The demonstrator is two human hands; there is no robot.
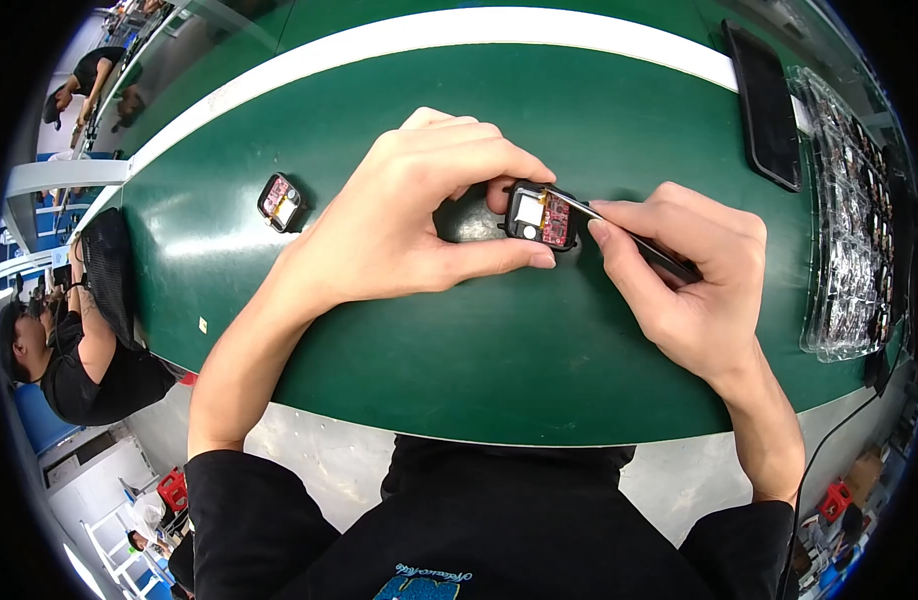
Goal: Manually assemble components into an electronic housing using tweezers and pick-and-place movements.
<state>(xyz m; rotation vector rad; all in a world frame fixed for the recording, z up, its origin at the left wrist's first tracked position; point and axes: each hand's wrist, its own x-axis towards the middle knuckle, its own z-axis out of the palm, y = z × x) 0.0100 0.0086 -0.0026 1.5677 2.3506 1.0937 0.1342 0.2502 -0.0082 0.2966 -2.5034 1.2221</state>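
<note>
Between the thumb and fingers of my left hand point(419, 215) is a small black smartwatch case point(541, 216), its inside facing up. A red circuit board, a white block and a round pale part show in it. My right hand point(689, 270) grips dark tweezers point(639, 245) like a pen. Their thin metal tip reaches the upper right edge of the case; whether it pinches anything is too small to tell. A second opened smartwatch case point(281, 202), also with a red board and a white block, lies on the green table to the left of my left wrist.
At the right edge of the green table point(459, 370) stands a stack of clear plastic trays point(847, 220) holding many small parts. A black phone point(762, 105) lies beside it. A white bar point(419, 32) crosses the far side. Another person point(79, 350) sits at the left.
</note>
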